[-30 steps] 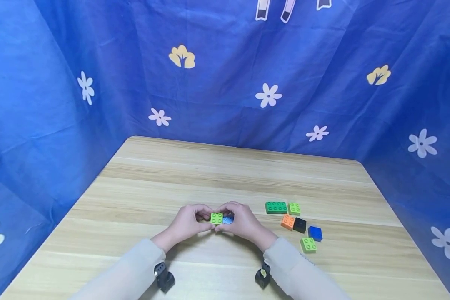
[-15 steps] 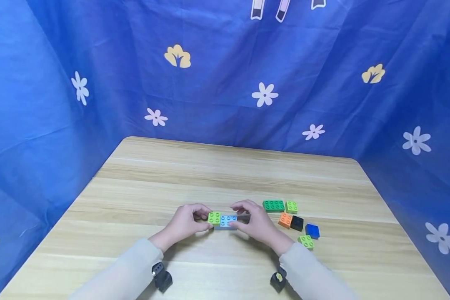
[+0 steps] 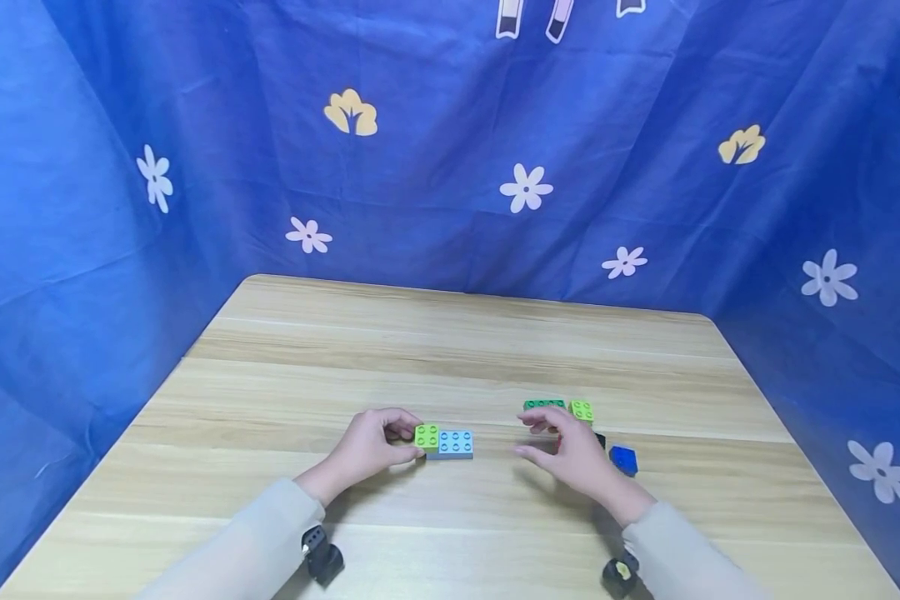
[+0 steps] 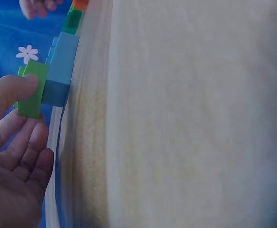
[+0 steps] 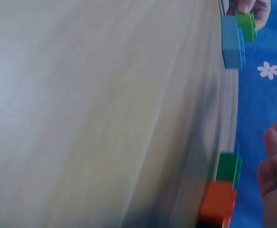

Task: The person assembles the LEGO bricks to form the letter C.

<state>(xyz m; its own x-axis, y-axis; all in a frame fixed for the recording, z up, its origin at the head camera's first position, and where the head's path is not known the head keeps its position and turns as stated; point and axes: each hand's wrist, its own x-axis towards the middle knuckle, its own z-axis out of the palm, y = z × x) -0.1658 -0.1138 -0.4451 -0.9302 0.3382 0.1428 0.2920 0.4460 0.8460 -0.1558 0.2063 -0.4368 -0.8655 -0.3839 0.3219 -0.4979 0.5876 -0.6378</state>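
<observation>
Between the thumb and fingers of my left hand [image 3: 371,446] is a lime green building brick [image 3: 427,437]. That brick sits on the left end of a longer light blue brick [image 4: 61,66], whose other studs are bare. My right hand [image 3: 573,454] hangs over the loose bricks with fingers parted and nothing held. Behind its fingertips lies a dark green brick [image 3: 543,405], partly covered. The orange brick [image 5: 217,203] is hidden by this hand in the head view but shows below it in the right wrist view.
Beyond the right hand lies another lime green brick [image 3: 582,411]. A black brick [image 3: 601,439] peeks out beside the hand, and a dark blue brick [image 3: 623,460] lies to its right. The wooden table [image 3: 330,342] is bounded by a blue patterned cloth [image 3: 435,167].
My right hand has let go of the light blue brick and moved right, over the loose bricks. The left hand keeps its hold on the lime green brick.
</observation>
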